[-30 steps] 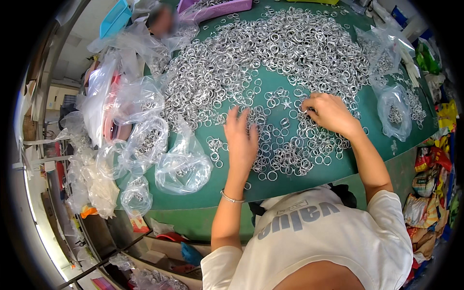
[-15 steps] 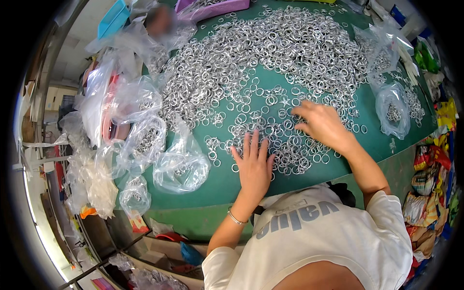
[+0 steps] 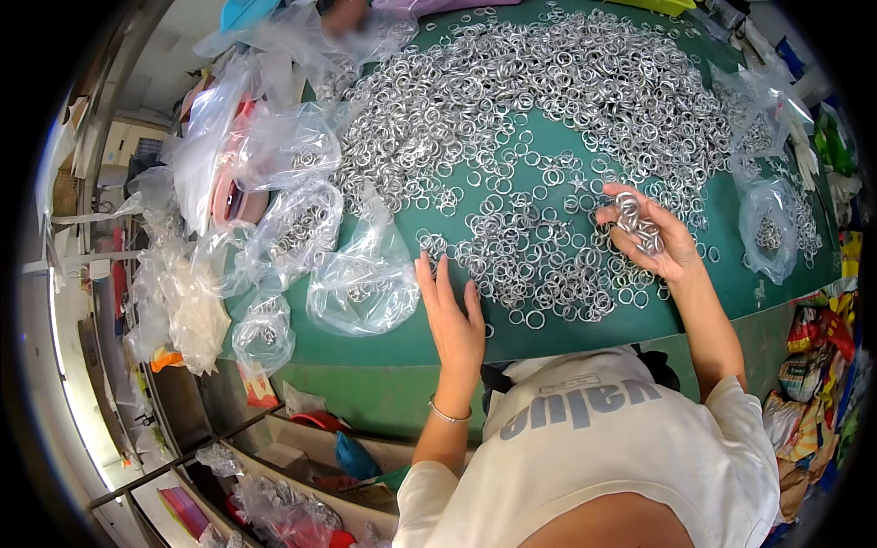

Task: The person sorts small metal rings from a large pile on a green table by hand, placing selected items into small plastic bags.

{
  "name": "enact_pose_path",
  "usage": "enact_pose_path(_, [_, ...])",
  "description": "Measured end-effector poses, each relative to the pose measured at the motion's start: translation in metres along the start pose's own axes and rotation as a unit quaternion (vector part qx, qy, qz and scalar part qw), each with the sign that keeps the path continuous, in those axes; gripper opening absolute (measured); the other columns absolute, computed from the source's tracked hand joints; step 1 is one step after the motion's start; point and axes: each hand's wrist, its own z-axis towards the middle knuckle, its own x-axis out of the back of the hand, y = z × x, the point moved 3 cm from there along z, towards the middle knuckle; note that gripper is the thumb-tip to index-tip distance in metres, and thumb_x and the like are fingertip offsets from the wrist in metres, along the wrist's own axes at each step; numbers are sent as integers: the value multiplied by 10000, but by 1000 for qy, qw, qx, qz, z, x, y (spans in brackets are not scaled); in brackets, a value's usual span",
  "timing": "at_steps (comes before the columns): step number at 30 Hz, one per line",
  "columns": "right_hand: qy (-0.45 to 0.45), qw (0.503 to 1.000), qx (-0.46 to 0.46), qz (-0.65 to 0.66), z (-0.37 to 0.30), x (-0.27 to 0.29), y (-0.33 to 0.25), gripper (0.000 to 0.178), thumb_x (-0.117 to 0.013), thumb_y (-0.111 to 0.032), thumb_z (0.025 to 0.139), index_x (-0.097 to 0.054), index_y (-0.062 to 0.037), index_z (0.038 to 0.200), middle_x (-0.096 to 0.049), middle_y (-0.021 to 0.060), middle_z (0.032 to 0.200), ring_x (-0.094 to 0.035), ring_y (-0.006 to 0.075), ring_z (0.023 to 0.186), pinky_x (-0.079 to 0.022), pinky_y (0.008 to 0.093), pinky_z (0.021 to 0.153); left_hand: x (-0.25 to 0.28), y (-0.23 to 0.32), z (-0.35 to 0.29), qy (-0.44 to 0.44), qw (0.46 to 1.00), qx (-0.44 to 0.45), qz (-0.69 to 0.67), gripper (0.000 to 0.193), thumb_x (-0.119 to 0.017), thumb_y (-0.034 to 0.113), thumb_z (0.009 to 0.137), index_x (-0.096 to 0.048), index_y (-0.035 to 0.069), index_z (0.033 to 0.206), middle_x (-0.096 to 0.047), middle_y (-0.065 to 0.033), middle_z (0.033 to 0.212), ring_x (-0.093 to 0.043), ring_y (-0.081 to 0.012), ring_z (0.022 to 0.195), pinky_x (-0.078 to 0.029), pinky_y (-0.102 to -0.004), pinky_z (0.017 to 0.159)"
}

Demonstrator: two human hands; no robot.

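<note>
The right hand (image 3: 656, 236) is half curled, palm partly turned up, around a small clump of shiny silver metal rings (image 3: 637, 221). The clump fills the space between fingers and palm, so the grip should be firm enough to close the gaps yet light enough not to squeeze slick rings out; a slight cupping of the palm would suit it best.

The left hand (image 3: 454, 315) is spread fairly wide, back upward, with nothing visible in it; its palm is hidden. Its fingertips are just beside a small silver ring cluster (image 3: 431, 243), though contact cannot be told. Flat fingers would likely slide such rings along the green surface (image 3: 393, 352) better than pinching.

Between the hands lies a loose patch of silver rings (image 3: 539, 260), and beyond both hands a large heap of silver rings (image 3: 548, 73). A low path for the right hand would limit scatter, with care around the silver star-shaped piece (image 3: 577, 183) just beyond its fingertips to the left. Left of the left hand, a clear plastic bag (image 3: 365, 297) deserves elbow room.
</note>
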Motion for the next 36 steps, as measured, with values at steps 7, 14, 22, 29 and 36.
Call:
enact_pose_path(7, [77,994,-9,74,4,-1,29,242,-478,-252,928,-539,-22,973,-552,122,891,-546,150,743,-411,203,399,-5,21,-27,-48,929,102,-352,345,-503,15,885,-457,-21,1225,-419,-192,1321,-420,-315,1222,-339,-403,1011])
enact_pose_path(14, [-70,749,219,-621,0,-76,65,160,-619,-154,808,-604,-44,924,-574,75,864,-572,209,816,-468,347,752,-44,70,-27,-206,399,464,-764,338,-336,329,970,-484,99,1169,-563,-75,1083,-553,-214,1038,-466,-379,878])
enact_pose_path(22, [-95,759,196,-614,3,-68,56,116,-647,-41,733,-643,-24,847,-624,71,829,-599,247,760,-421,388,852,-37,53,-46,-216,366,446,-788,355,-434,345,907,-580,36,1003,-571,-97,898,-495,-168,662,-340,-254,483])
enact_pose_path(29, [-171,514,222,-810,32,-68,86,434,-690,-143,702,-566,-114,1117,-487,68,1204,-448,255,1105,-379,427,911,-37,30,-74,-292,328,401,-804,435,-391,407,917,-567,10,895,-467,-79,694,-350,-148,475,-279,-223,415])
enact_pose_path(36, [-103,487,257,-828,23,-42,71,155,-680,-119,705,-580,-65,811,-550,40,879,-515,224,923,-376,398,868,-28,51,-63,-307,474,445,-695,480,-296,381,961,-523,3,1151,-553,-107,798,-482,-199,565,-393,-295,522])
